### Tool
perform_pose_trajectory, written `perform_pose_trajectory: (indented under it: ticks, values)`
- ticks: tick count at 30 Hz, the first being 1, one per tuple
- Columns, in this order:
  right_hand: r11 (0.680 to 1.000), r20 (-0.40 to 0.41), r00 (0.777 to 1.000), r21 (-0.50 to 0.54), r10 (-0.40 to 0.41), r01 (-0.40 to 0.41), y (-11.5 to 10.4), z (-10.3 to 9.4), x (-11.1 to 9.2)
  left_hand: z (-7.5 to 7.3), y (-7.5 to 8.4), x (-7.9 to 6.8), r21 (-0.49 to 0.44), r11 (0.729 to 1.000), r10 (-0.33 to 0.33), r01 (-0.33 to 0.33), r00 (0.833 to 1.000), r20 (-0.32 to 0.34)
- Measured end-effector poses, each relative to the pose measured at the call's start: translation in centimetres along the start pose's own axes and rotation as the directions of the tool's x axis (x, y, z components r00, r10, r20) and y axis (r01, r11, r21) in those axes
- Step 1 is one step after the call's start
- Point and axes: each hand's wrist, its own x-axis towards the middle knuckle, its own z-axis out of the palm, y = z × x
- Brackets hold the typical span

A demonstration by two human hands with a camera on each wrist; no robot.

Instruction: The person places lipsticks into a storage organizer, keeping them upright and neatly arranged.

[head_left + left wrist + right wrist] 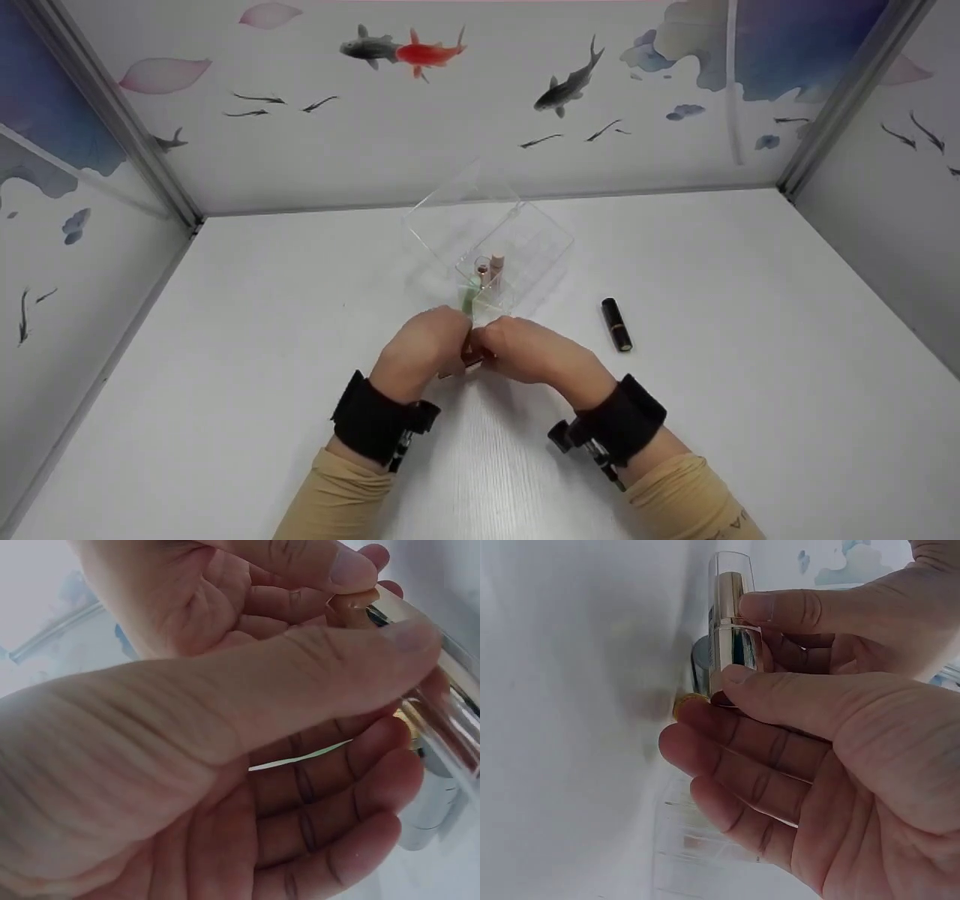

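Note:
Both hands meet low over the table, in front of the clear box. Between them is a lipstick [726, 652] with a shiny rose-gold body and a see-through cap. My left hand [431, 341] pinches it at the cap end, thumb across the tube. At the lower end of the body, my right hand [536, 349] grips with thumb and forefinger, its other fingers spread loosely below. The left wrist view shows the lipstick [450, 724] partly covered by the left thumb. In the head view the hands hide most of it.
Just beyond the hands stands a clear box [551, 255] with its transparent lid [442, 199] raised. Inside are a pinkish tube [496, 262] and a small capped lipstick [482, 276]. A green item [468, 301] shows at its near corner. A black tube [616, 325] lies to the right.

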Motion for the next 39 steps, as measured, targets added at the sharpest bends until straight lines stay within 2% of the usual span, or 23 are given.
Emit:
perform_pose_trajectory:
  ticks: [2, 5, 9, 14, 19, 23, 27, 30, 32, 36, 39]
  values:
    - [1.000, -0.018, 1.000, 0.010, -0.017, 0.018, 0.1, -0.5, -0.2, -0.4, -0.1, -0.3, -0.027, 0.999, 0.024, -0.024, 1.000, -0.006]
    - [0.999, -0.043, 0.999, 0.040, -0.018, 0.019, 0.5, -1.4, -0.6, -1.0, -0.2, -0.7, -0.058, 0.994, 0.095, -0.098, 0.994, -0.052]
    - [0.993, -0.055, 0.998, 0.119, 0.019, -0.012, 1.1, -2.6, -1.1, -1.6, -0.5, -1.2, -0.089, 0.975, 0.193, -0.206, 0.972, -0.132]
    - [0.973, -0.074, 0.995, 0.226, 0.068, -0.050, 2.0, -4.0, -1.9, -1.9, -0.5, -1.2, -0.132, 0.948, 0.257, -0.291, 0.940, -0.226]
    - [0.951, -0.144, 0.983, 0.302, 0.115, -0.067, 2.3, -5.0, -2.5, -1.8, -0.4, -0.9, -0.105, 0.931, 0.292, -0.348, 0.888, -0.354]
    - [0.939, -0.210, 0.970, 0.340, 0.124, -0.046, 2.1, -5.5, -2.8, -1.7, -0.3, -0.6, -0.099, 0.931, 0.279, -0.352, 0.858, -0.431]
    - [0.941, -0.306, 0.942, 0.338, 0.141, -0.031, 2.0, -5.8, -3.0, -1.9, -0.1, -0.3, -0.126, 0.924, 0.256, -0.361, 0.828, -0.498]
    - [0.941, -0.390, 0.908, 0.339, 0.150, -0.009, 1.8, -6.0, -3.0, -1.9, 0.2, -0.1, -0.130, 0.915, 0.248, -0.382, 0.785, -0.567]
    - [0.939, -0.445, 0.883, 0.343, 0.151, 0.012, 1.7, -6.1, -2.9, -1.9, 0.3, 0.0, -0.116, 0.909, 0.250, -0.401, 0.744, -0.619]
    - [0.946, -0.554, 0.819, 0.320, 0.149, 0.045, 1.6, -6.1, -2.8, -1.6, 0.7, 0.3, -0.070, 0.897, 0.261, -0.436, 0.651, -0.713]
    - [0.948, -0.616, 0.770, 0.314, 0.169, 0.043, 1.6, -6.0, -2.7, -1.5, 1.0, 0.6, -0.048, 0.889, 0.265, -0.455, 0.599, -0.756]
